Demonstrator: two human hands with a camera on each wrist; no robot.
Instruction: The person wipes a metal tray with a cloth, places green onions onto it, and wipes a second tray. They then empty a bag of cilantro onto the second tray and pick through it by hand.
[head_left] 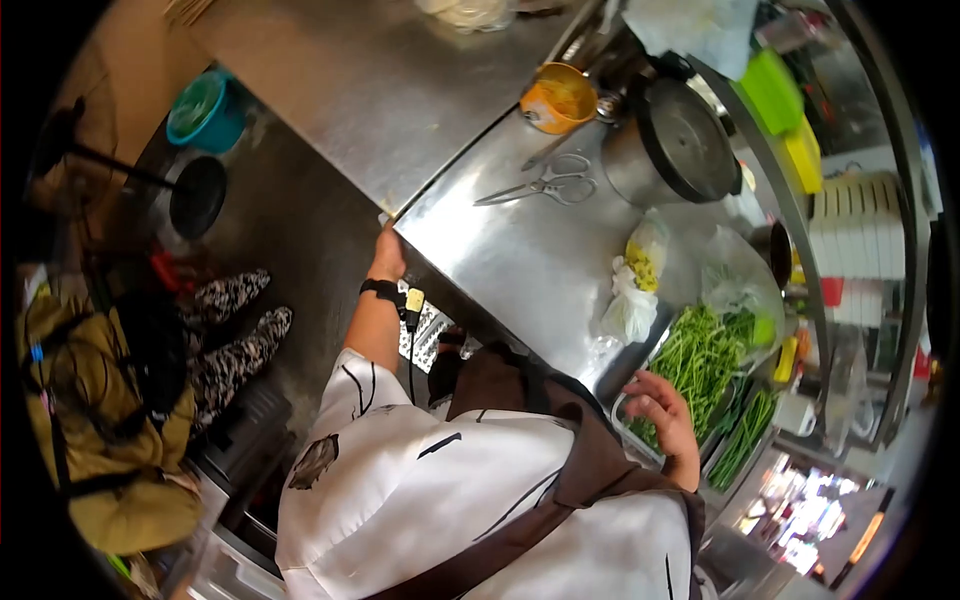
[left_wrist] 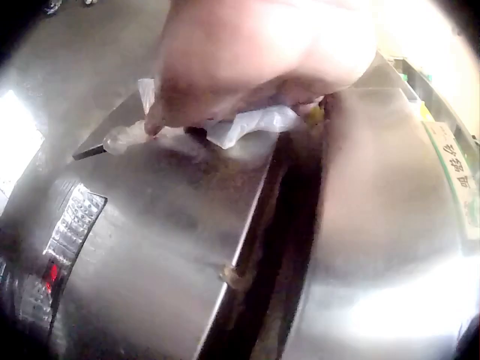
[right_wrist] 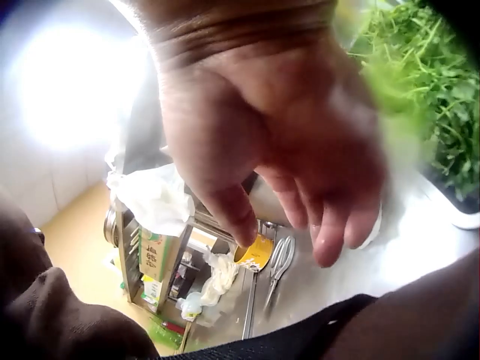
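At the corner where two steel tables meet, my left hand [head_left: 388, 252] grips a crumpled white piece, thin like tissue or plastic. In the left wrist view this white piece [left_wrist: 259, 124] shows below the fingers, right by the dark gap between the table edges. The fingertips are mostly hidden there. My right hand [head_left: 665, 415] hovers beside a tray of leafy green herbs [head_left: 700, 360], holding nothing, its fingers loosely bent. In the right wrist view its palm and fingers [right_wrist: 326, 232] hang apart from the steel tabletop.
On the right-hand steel table [head_left: 470, 240] lie scissors [head_left: 550, 188], near an orange tub [head_left: 560, 98] and a large lidded pot [head_left: 690, 140]. A knotted plastic bag [head_left: 632, 310] sits closer. Leftward on the floor are a blue bucket [head_left: 215, 120] and a seated person's legs [head_left: 240, 350].
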